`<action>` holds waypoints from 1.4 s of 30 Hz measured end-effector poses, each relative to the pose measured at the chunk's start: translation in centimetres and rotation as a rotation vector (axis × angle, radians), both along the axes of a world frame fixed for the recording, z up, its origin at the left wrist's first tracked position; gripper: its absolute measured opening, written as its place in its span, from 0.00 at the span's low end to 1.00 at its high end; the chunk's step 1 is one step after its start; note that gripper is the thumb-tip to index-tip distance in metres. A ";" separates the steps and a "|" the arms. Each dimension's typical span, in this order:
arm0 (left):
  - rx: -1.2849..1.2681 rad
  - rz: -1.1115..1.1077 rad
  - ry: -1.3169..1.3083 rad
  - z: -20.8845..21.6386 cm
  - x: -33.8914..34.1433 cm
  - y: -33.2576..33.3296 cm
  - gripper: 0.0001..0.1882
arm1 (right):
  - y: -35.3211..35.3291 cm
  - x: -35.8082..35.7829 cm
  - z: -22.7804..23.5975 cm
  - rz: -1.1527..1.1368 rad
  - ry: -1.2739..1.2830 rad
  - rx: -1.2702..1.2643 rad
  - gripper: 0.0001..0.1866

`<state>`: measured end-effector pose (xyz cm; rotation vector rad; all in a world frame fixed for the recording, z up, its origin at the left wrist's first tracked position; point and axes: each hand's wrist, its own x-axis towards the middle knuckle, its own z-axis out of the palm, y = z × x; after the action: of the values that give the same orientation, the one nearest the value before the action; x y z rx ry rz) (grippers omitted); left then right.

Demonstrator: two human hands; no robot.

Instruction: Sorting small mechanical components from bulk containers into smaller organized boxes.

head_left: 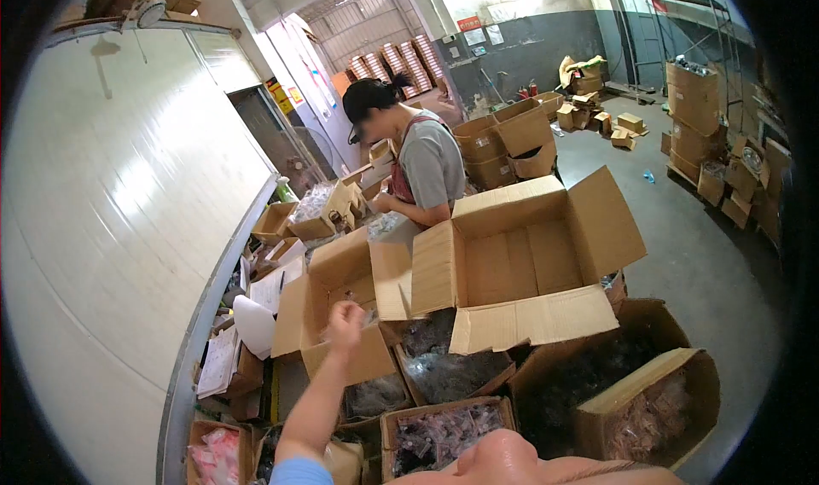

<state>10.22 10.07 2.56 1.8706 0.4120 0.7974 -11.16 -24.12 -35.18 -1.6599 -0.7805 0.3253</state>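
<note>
The left hand reaches over the mouth of an open cardboard box, which sits just left of a larger open carton. Its fingers look curled together, but whether the grip is clamped on anything I cannot tell; some clear plastic shows just beside it. The right hand cannot be made out.

The box's flaps are spread outward, presumably so the arm can come in from above unhindered. The larger carton stands with its flaps out too, likely for the same access. Packs of small parts lie in an open box on the near side, seemingly kept within easy reach. Papers rest at the left, probably clear of the boxes for reading. A co-worker stands on the far side.
</note>
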 end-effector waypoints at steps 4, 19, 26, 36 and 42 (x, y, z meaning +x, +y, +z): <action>0.290 -0.721 0.549 2.2 -5.1 -11.7 0.08 | -8.4 9.7 32.6 0.341 0.809 0.196 0.10; 0.586 -1.030 0.503 -6.5 -17.1 -16.7 0.12 | -7.3 9.2 30.6 0.309 0.562 0.125 0.04; 0.460 -0.568 0.319 -5.3 -18.6 -18.3 0.08 | -7.2 8.7 31.7 0.280 0.446 -0.091 0.09; -0.601 -0.472 0.133 -4.7 -20.6 -21.0 0.08 | -2.6 8.0 33.5 0.007 0.233 0.080 0.15; -0.778 -0.593 0.026 -5.1 -23.8 -22.5 0.07 | -2.7 7.0 33.0 0.118 0.382 0.171 0.05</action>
<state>-13.57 -12.39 -2.50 1.1628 0.1270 0.1567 -4.20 -26.78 -2.18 -1.3404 -0.5991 0.6212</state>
